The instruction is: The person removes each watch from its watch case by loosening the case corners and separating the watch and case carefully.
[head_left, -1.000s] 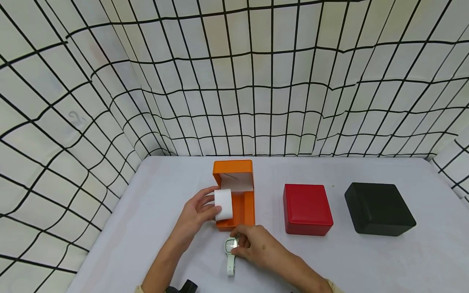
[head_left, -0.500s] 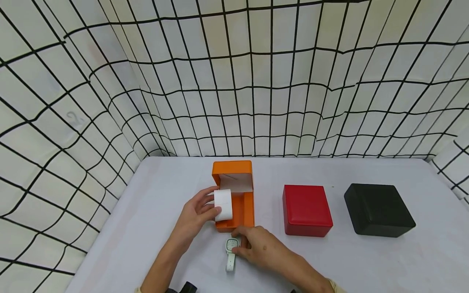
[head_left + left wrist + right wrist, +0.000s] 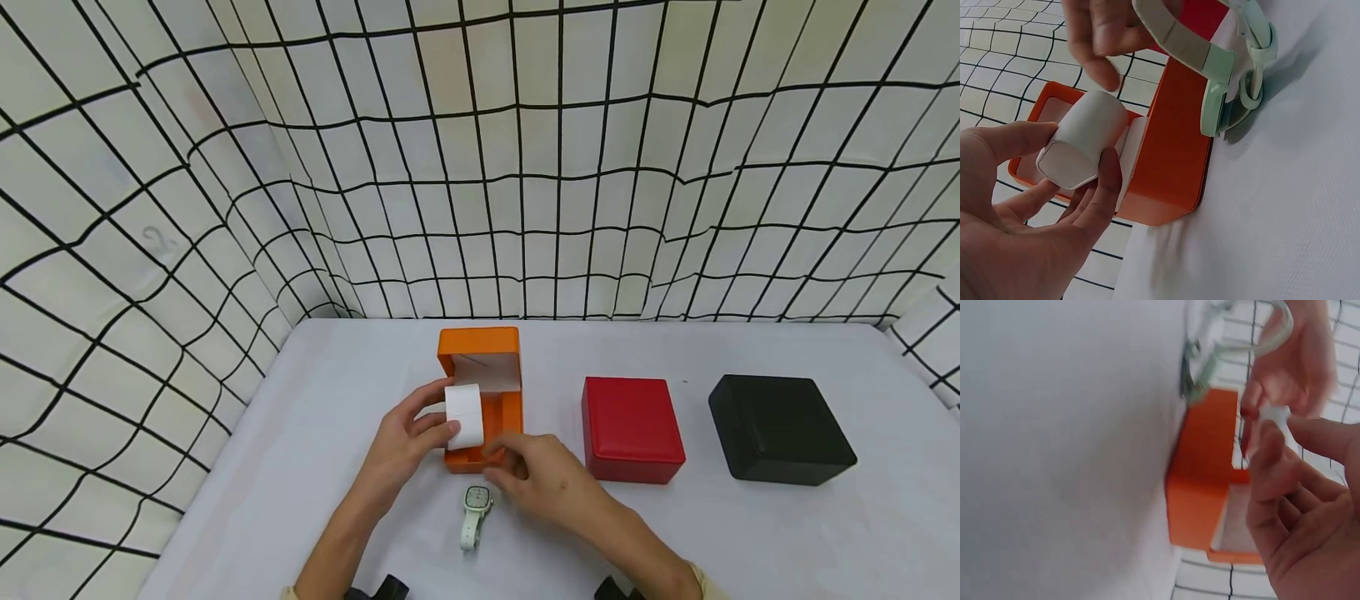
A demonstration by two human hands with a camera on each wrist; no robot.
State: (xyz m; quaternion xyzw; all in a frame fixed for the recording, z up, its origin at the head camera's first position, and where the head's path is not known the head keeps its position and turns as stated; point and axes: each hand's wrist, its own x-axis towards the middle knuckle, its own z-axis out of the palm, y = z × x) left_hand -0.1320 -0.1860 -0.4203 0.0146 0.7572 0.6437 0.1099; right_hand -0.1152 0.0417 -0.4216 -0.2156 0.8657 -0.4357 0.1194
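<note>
My left hand point(image 3: 411, 437) holds a white watch pillow point(image 3: 465, 417) between thumb and fingers, above the orange watch box point(image 3: 478, 340), whose lid stands up. In the left wrist view the pillow point(image 3: 1085, 137) is a rounded roll with one flat end facing the camera. My right hand point(image 3: 553, 482) hovers by the front of the box, fingers loosely bent with nothing seen between them. A pale green wristwatch point(image 3: 477, 500) rests on the cloth in front of the box, its strap buckled into a loop, apart from both hands.
To the right of the orange box stand a closed red box point(image 3: 632, 427) and a closed black box point(image 3: 782, 429). A white cloth point(image 3: 750, 542) covers the table. Behind and at the left rises a white wall point(image 3: 480, 200) with black netting.
My right hand has let go of the wristwatch and lifted away toward the box and the pillow. The left hand keeps its grip on the pillow, shifting only slightly.
</note>
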